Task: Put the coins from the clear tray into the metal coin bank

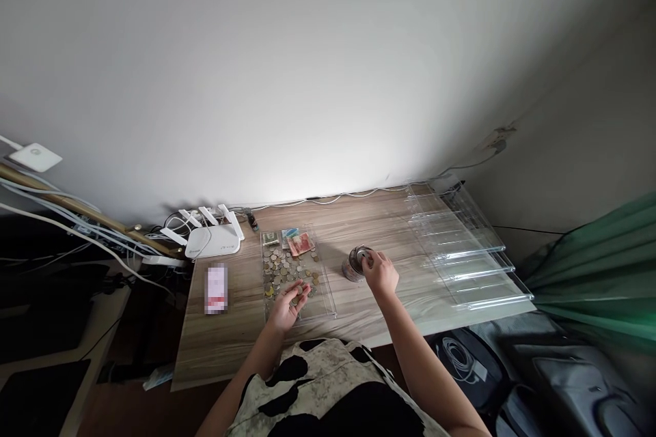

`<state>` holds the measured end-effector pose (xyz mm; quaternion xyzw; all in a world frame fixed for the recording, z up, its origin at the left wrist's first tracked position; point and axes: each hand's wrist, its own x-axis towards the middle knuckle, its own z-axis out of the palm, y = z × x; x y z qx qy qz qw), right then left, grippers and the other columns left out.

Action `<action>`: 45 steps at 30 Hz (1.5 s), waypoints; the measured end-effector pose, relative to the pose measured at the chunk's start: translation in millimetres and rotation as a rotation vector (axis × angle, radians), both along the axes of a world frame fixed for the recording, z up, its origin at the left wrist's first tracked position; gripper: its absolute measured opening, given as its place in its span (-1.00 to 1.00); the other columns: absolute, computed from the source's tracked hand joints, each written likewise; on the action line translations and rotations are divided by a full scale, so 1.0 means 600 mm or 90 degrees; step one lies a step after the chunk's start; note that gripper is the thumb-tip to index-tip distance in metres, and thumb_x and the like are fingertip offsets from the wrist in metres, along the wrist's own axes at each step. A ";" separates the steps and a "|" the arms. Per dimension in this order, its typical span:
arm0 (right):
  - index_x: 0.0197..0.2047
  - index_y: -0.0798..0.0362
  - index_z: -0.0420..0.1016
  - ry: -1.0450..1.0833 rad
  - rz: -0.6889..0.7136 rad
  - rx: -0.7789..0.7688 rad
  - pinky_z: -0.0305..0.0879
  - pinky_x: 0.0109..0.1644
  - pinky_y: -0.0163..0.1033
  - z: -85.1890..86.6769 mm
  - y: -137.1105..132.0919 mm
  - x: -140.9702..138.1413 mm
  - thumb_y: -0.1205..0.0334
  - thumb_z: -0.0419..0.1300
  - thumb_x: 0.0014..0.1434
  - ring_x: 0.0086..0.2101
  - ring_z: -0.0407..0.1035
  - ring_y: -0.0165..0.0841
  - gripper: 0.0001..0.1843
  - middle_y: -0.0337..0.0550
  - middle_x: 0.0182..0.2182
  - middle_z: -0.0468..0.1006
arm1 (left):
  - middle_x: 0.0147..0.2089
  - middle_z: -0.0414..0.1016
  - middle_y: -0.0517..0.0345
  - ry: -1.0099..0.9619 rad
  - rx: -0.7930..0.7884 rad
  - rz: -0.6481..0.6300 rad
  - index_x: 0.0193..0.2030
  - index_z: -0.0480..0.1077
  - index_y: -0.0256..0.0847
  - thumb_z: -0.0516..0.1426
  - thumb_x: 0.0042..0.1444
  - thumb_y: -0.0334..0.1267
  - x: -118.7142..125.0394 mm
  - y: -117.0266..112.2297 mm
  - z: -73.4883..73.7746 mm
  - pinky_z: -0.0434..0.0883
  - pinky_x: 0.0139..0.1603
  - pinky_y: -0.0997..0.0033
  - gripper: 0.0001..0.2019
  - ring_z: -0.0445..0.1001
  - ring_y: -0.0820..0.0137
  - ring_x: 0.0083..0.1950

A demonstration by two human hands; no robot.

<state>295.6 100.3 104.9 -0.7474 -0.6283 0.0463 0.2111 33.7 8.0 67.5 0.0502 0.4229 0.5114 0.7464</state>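
Note:
A clear acrylic tray (pixel 328 300) lies on the wooden table with many loose coins (pixel 279 263) spread over it. Near its back edge rest a red banknote (pixel 300 243), a blue one (pixel 290 234) and a small greenish note (pixel 270 239). My left hand (pixel 288 307) is palm up over the tray's front part, fingers curled around a few coins. To the right of the tray stands a round jar (pixel 352 266), upright with its top open. My right hand (pixel 382 273) is at the jar's mouth, its fingertips pinching a small silvery coin (pixel 365 255).
A white router (pixel 212 240) with raised antennas stands at the back left, cables around it. In front of it lies a blurred pinkish packet (pixel 216 289). Several clear acrylic trays (pixel 482 273) overlap along the table's right side. Dark bags (pixel 579 382) and a green curtain (pixel 605 259) are beyond the right edge.

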 end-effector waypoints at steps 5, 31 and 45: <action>-0.17 0.02 0.57 0.169 0.197 0.007 0.24 -0.27 -0.35 0.008 -0.039 -0.085 0.23 0.04 0.20 -0.29 0.40 -0.36 -0.72 -0.11 -0.27 0.57 | -0.14 0.58 0.06 0.047 -0.004 0.022 -0.29 0.42 -0.16 0.31 -0.07 -0.29 0.003 0.001 -0.005 0.42 0.03 0.34 -0.80 0.51 0.27 0.02; -0.26 0.04 0.57 0.000 -0.010 -0.031 0.03 -0.39 -0.33 -0.009 0.000 0.020 0.29 0.10 0.14 -0.30 0.35 -0.35 -0.79 -0.10 -0.38 0.57 | -0.15 0.55 -0.13 -0.093 -0.064 0.113 -0.18 0.44 -0.36 0.04 0.07 -0.52 0.019 0.014 0.030 0.48 0.00 0.34 -0.79 0.54 0.31 -0.05; -0.09 0.02 0.55 0.109 0.109 0.066 0.24 -0.16 -0.29 0.002 -0.032 -0.041 0.24 0.00 0.23 -0.17 0.35 -0.30 -0.68 -0.07 -0.20 0.55 | -0.12 0.58 -0.03 -0.006 -0.004 0.070 -0.19 0.46 -0.26 0.17 0.05 -0.46 0.023 0.007 0.028 0.43 0.10 0.32 -0.83 0.52 0.29 0.02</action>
